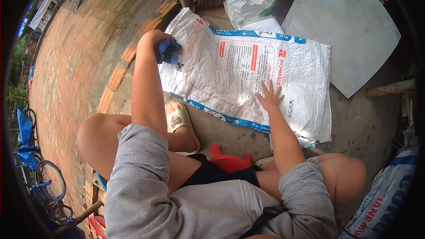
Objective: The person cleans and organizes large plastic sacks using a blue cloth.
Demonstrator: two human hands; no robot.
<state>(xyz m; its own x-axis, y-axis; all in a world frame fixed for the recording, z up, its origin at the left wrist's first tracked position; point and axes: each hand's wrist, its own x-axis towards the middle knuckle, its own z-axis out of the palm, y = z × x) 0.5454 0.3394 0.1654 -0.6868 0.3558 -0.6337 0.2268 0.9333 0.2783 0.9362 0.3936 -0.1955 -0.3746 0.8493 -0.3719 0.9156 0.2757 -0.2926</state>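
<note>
The white sack (pixel 239 66) is lying printed side up on the ground (pixel 349 115) in front of you, its surface creasing. Your right hand (pixel 271 99) is resting palm down near its lower right part, fingers spreading wide and pinching nothing. Your left hand (pixel 154 38) is clutching a bunched blue cloth (pixel 168 52) at the sack's left edge, though you are hiding its fingertips from view. You seem to be wiping the sack while bracing it; moving the cloth is calling for a steady right palm and light pressure, so that the loose sheet isn't sliding or bunching up
</note>
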